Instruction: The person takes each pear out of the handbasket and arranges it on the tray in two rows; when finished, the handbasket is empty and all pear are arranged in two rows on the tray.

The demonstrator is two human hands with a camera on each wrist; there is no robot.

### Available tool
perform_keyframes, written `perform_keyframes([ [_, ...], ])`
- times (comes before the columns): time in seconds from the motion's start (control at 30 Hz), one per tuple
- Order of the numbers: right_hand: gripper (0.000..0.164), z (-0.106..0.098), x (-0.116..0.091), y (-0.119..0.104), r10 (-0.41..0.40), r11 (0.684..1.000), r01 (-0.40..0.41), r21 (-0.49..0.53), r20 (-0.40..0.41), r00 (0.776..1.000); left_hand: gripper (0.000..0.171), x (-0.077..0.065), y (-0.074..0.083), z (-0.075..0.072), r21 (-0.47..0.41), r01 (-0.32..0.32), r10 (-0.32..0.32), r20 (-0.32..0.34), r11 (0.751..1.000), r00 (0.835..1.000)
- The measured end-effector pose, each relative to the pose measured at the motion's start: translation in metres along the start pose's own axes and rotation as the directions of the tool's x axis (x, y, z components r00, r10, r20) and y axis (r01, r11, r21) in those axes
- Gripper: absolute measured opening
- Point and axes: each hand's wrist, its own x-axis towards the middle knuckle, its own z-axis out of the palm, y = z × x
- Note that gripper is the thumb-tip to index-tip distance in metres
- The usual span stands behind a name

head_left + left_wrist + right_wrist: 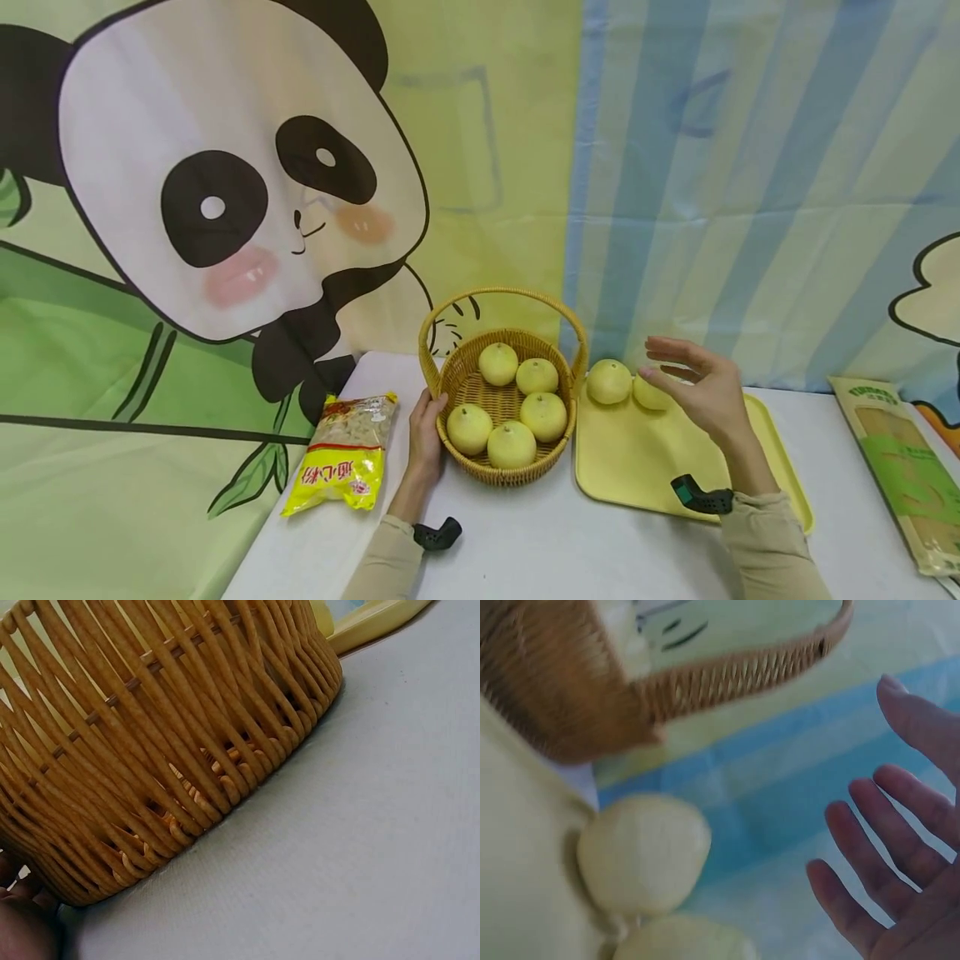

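Note:
A woven wicker basket (502, 477) with a tall arched handle stands on the table. Inside it lie several round, pale yellow-green melons (512, 445). My left hand (425, 437) holds the basket's left side, near the foot of the handle; in the left wrist view only part of that hand shows, low at the left. Above the yellow tray (645, 467), my right hand (701, 387) hovers with fingers spread and nothing in them. Two more melons sit at the tray's back edge, one melon (609, 382) fully visible, the other (649, 393) partly behind the right hand.
Left of the basket lies a yellow-and-clear food bag (341, 454). A long green-and-cream packet (896, 467) lies at the far right. Behind the white table (525, 542) hangs a printed cloth (495, 167) with a panda on it, close to the basket and tray.

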Motion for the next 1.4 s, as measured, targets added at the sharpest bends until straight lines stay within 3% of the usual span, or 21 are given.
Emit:
perform_keyframes([
  [0.13,0.043,0.017,-0.002,-0.027,-0.050,0.992,0.030,0.125,0.158,0.986,0.045,0.001,-0.001,0.003,0.013,-0.005,0.005,0.003,1.000,1.000],
  [0.27,0.052,0.046,-0.002,-0.052,-0.076,0.980,0.007,0.199,0.338,0.938,0.045,0.002,-0.002,0.005,0.021,-0.005,0.005,-0.010,1.000,1.000],
  [0.5,0.064,0.088,0.018,-0.079,-0.080,0.990,0.009,0.140,0.508,0.857,0.044,0.008,0.001,0.008,0.035,-0.011,0.011,0.006,0.999,1.000],
  [0.77,0.069,0.124,0.034,-0.083,-0.079,0.996,0.087,0.024,0.704,0.706,0.043,0.018,0.011,0.002,0.023,-0.028,0.028,-0.009,0.999,1.000],
  [0.93,0.072,0.147,0.027,-0.077,0.021,0.971,0.176,-0.161,0.792,0.610,0.042,0.015,0.015,0.000,0.027,-0.010,0.011,-0.020,1.000,1.000],
  [1.0,0.071,0.155,0.022,-0.073,0.068,0.954,0.199,-0.224,0.809,0.584,0.041,0.013,0.015,0.000,0.026,0.003,-0.002,-0.018,1.000,1.000],
  [1.07,0.068,0.162,0.017,-0.069,0.096,0.941,0.211,-0.266,0.805,0.586,0.042,0.012,0.015,0.000,0.025,0.006,-0.006,-0.007,1.000,1.000],
  [1.23,0.060,0.172,0.009,-0.062,0.114,0.949,0.158,-0.272,0.766,0.633,0.043,0.008,0.012,0.001,0.037,0.014,-0.013,-0.018,0.999,1.000],
  [1.4,0.068,0.178,-0.001,-0.060,0.146,0.950,0.111,-0.291,0.729,0.669,0.044,-0.001,0.008,0.003,0.055,0.036,-0.035,-0.024,0.998,0.999],
])
